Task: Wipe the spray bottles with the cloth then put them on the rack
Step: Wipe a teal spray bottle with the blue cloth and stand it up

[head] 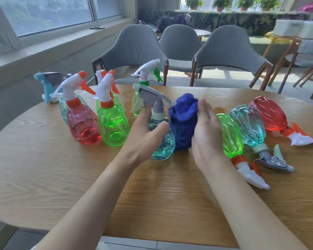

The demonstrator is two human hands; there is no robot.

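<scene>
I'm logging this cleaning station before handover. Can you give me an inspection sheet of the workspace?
Surface: round wooden table, bare grain showing.
Job's things: clear teal plastic spray bottle upright; blue fluffy cloth against its side; green plastic bottle, pale teal plastic bottle and red plastic bottle lying at right; standing bottles at left; no rack seen.
Clutter: nothing seen.
Grippers: left hand grips the upright teal bottle; right hand presses the cloth, fingers straight.
Cables: nothing seen.
Surroundings: grey chairs, windows, potted plants.
</scene>
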